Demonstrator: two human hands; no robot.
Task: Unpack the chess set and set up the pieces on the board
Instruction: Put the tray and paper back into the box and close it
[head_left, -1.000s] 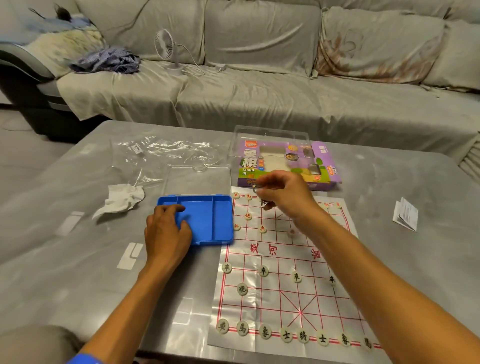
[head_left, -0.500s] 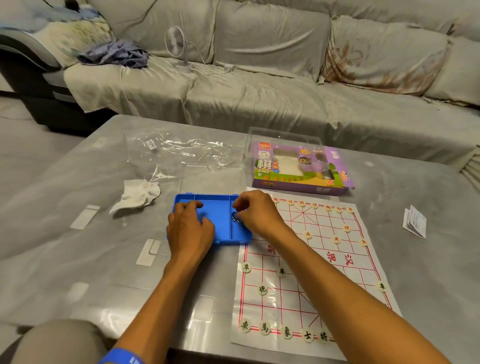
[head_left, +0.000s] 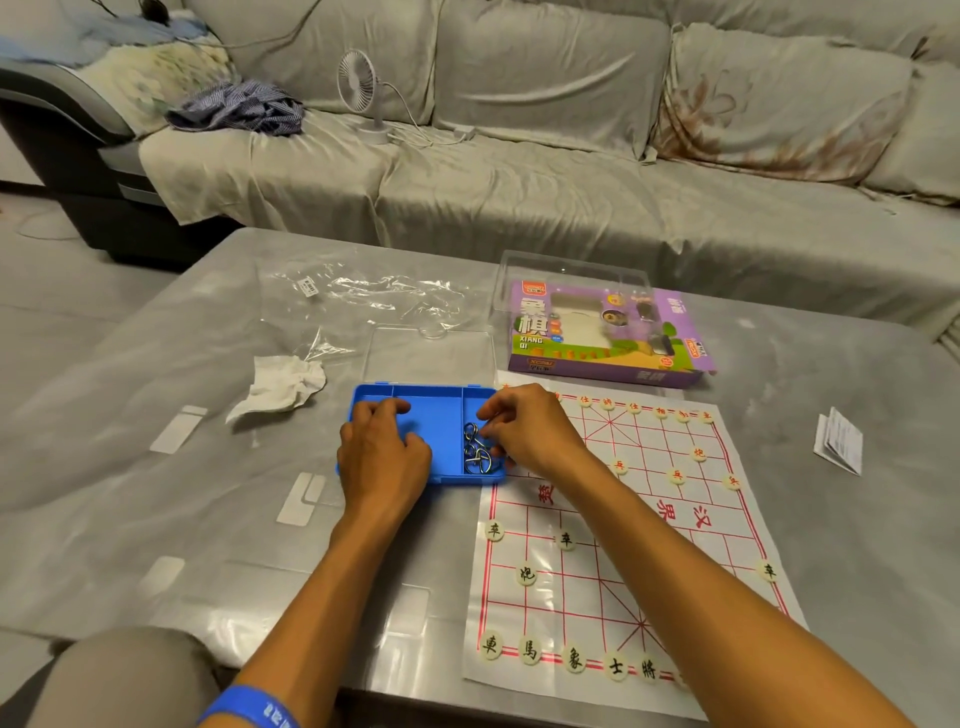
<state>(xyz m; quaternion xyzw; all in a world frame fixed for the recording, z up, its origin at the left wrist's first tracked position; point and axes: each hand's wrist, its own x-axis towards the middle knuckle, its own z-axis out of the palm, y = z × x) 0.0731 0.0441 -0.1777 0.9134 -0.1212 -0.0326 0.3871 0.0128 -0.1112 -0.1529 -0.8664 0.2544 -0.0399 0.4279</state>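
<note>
Metal rings now down in tray (right compartment), at right fingers.

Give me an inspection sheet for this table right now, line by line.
Surface: grey table under clear film.
Job's things: paper board with pieces set; blue tray, metal rings in its right compartment; purple box.
Clutter: crumpled tissue, plastic wrap, folded leaflet.
Hands: left hand rests on tray; right hand pinches rings.
Cables: fan cord on sofa.
Surroundings: sofa, fan, clothes.
</note>
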